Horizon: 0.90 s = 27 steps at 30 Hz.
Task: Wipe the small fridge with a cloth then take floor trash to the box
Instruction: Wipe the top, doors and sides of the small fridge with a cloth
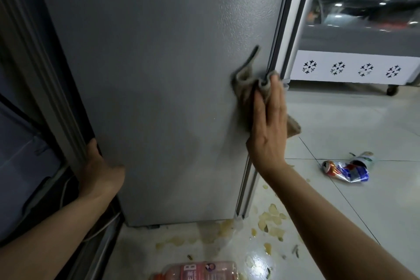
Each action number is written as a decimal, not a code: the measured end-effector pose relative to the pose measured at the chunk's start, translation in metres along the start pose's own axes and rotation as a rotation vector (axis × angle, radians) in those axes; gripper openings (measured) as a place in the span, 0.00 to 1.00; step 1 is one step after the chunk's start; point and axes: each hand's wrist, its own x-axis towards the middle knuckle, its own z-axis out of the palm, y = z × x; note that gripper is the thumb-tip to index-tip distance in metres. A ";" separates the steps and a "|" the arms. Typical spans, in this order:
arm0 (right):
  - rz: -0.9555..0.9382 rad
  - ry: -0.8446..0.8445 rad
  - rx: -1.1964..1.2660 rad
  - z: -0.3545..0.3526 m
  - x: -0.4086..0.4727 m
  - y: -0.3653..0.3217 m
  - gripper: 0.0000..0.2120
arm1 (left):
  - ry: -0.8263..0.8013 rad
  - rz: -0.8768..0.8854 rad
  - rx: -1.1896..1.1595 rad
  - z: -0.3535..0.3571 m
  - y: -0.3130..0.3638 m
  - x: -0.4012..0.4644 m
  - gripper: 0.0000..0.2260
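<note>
Cloth (246, 88) flat on the grey fridge (159, 75) panel at centre right of the frame, and your right hand (269, 125) is pressing it there with straight fingers, palm laid over the bunched fabric, one corner hanging out below right. Your left hand (100, 168), lower left, curls around the fridge's back edge, gripping it as if to steady the cabinet.

So you're in the wiping half of the job, by my read, and working close to the door seam at the right side of the panel. I can't tell how much of the panel is already clean; it looks dull and even from here.

The trash half looks untouched. A crushed can (345, 171) and a small cup (363, 159) on its side lie touching each other on the tiles (363, 211) at right, a pink-labelled plastic bottle (200, 270) sits at the bottom edge, and yellowish scraps and spill marks (270, 218) spread around the fridge's foot.

As for containers: no box in view anywhere, so nothing to report inside it. Whether anything is left in the can, cup or bottle, I can't say.
</note>
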 end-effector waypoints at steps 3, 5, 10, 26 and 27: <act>0.112 0.082 -0.008 0.001 0.016 0.003 0.27 | 0.022 -0.008 0.008 0.003 -0.002 0.002 0.38; 0.143 0.076 -0.055 0.008 0.002 0.004 0.25 | 0.055 0.008 0.027 0.006 -0.004 0.003 0.38; 0.145 -0.032 -0.177 0.022 -0.060 0.009 0.31 | 0.081 0.047 0.023 0.008 -0.010 0.004 0.36; 0.433 0.026 0.172 0.024 -0.037 0.016 0.24 | 0.099 0.194 -0.007 0.014 -0.044 0.007 0.36; 0.503 0.051 0.202 0.029 -0.047 0.013 0.24 | 0.121 0.215 -0.004 0.017 -0.047 0.008 0.36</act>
